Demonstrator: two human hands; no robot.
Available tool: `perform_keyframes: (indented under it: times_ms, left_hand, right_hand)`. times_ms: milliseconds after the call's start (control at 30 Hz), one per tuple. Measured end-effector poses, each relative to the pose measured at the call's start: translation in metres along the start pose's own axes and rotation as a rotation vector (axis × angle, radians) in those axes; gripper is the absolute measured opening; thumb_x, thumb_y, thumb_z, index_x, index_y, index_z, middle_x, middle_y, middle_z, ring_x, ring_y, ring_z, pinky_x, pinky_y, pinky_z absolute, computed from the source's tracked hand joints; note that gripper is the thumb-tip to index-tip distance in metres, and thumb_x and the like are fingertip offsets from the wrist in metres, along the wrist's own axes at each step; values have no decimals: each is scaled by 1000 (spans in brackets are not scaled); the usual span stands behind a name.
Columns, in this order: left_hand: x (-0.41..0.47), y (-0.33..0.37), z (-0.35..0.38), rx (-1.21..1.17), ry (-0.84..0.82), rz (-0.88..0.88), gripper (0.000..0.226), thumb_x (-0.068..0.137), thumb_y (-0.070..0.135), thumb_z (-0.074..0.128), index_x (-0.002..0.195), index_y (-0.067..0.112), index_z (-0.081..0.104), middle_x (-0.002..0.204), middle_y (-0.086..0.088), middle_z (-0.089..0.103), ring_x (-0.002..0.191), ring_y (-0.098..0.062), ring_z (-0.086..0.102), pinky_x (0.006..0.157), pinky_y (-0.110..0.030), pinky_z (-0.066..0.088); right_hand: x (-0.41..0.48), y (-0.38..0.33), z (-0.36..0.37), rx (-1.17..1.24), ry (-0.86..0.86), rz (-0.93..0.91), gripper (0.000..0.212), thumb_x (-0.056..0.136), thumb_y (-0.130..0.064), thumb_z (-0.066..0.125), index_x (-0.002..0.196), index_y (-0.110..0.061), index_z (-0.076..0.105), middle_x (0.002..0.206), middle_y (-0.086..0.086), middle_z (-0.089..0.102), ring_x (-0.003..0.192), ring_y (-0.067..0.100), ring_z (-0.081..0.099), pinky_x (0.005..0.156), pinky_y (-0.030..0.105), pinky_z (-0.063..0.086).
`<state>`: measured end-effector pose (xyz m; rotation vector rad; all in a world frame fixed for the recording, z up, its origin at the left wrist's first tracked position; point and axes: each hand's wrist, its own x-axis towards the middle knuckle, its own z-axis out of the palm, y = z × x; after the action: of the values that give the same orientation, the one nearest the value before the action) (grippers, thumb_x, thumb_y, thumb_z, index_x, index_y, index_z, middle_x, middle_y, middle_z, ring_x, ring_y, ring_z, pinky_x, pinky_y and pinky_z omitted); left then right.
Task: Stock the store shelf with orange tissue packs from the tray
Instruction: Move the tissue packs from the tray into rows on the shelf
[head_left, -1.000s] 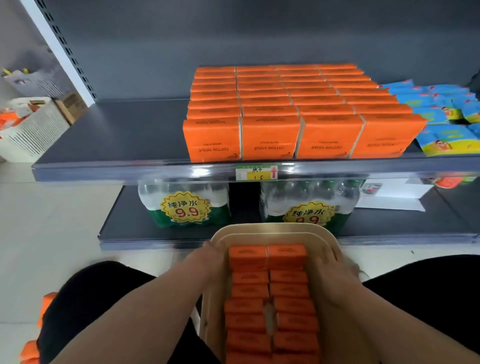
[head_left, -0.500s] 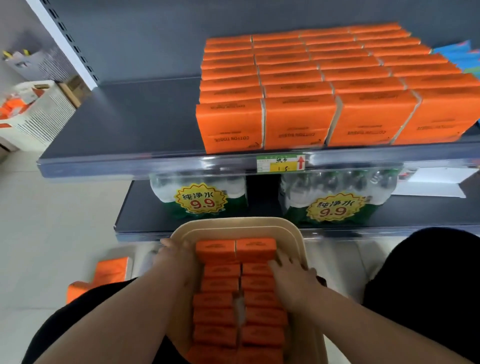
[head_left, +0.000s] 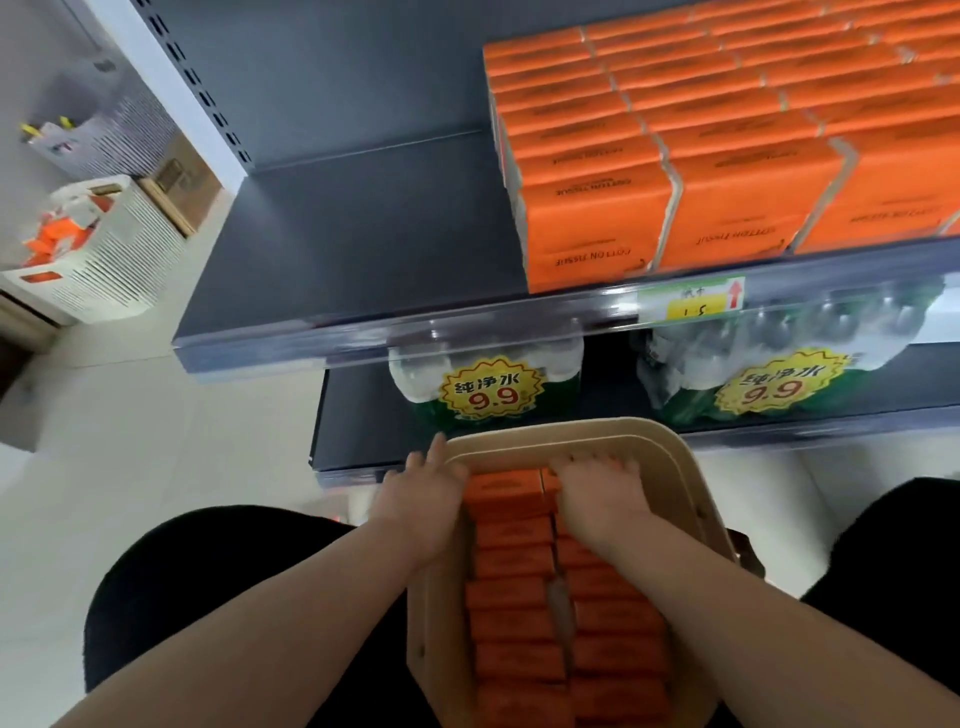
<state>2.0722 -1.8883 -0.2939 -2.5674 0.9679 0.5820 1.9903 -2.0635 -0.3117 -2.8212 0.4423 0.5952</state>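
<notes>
orange tissue packs (head_left: 511, 566) sit in the tray (head_left: 561, 434), two tight columns standing on edge, tray low between the person's knees just in front of the lower shelf; right hand (head_left: 597, 488) lies on the far end of the right column, fingers (head_left: 587, 462) hooked down over the far edge of the end pack, so grasping it, thumb hidden; left hand (head_left: 423, 493) is at the tray's far left corner, fingers straight and released over the rim, its inner edge against the left column; target is the upper shelf (head_left: 337, 234), bare on its left, stocked packs (head_left: 597, 208) filling the right up to the front lip; risks as I read it: if several packs get squeezed out as one block, the wrap looks slick and the middle ones could slip out; only one hand has a real hold, so a lift now would skew; can't tell what carries the tray, so pulling from the far end may tip it; sliding new packs in could nudge the stocked front row over the lip; materials: packs are soft rectangular bricks in orange film with dark print, crushable; tray beige, smooth, rounded corners, stepped rim; shelf matte dark grey, clear strip along the front carrying a price tag (head_left: 691, 301); shrink-wrapped water bottles (head_left: 488, 389) underneath
</notes>
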Motion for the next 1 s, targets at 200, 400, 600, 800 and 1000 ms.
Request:
perform_keyframes:
  times_ms: [200, 400, 600, 800, 1000]
  left_hand:
    - [-17, -9, 11, 93, 61, 243, 41, 88, 10, 46, 129, 15, 45, 128, -10, 52, 116, -30, 51, 88, -41, 46]
    - [0, 6, 31, -151, -49, 246, 23, 90, 25, 51, 109, 17, 61, 109, -5, 65, 103, -26, 62, 82, -36, 53]
    - [10, 5, 38, -82, -72, 265, 18, 89, 21, 54, 106, 17, 58, 111, -5, 63, 103, -25, 61, 78, -37, 51]
    - [20, 4, 38, -114, -84, 271, 17, 89, 21, 54, 105, 18, 55, 110, -4, 62, 101, -24, 61, 71, -36, 47]
    - [25, 7, 37, -123, -68, 265, 20, 89, 20, 54, 108, 18, 58, 110, -5, 62, 100, -24, 61, 79, -39, 54]
  right_hand:
    - [-23, 8, 33, 11, -7, 53, 42, 91, -15, 40, 132, -23, 43, 138, 3, 45, 127, 25, 42, 98, 43, 37]
    - [-9, 28, 42, -102, 16, -8, 44, 95, -16, 39, 139, -23, 35, 142, 3, 37, 131, 24, 35, 101, 42, 35]
    - [29, 19, 53, -119, 28, -37, 51, 92, -15, 44, 141, -22, 30, 142, 3, 38, 131, 25, 35, 106, 41, 30]
    - [35, 18, 69, -297, 77, -17, 35, 94, -15, 39, 128, -21, 43, 131, 5, 42, 123, 25, 39, 95, 41, 33]
    - [20, 19, 58, -284, 71, -61, 31, 93, -14, 41, 123, -21, 43, 125, 3, 50, 117, 24, 47, 95, 41, 32]
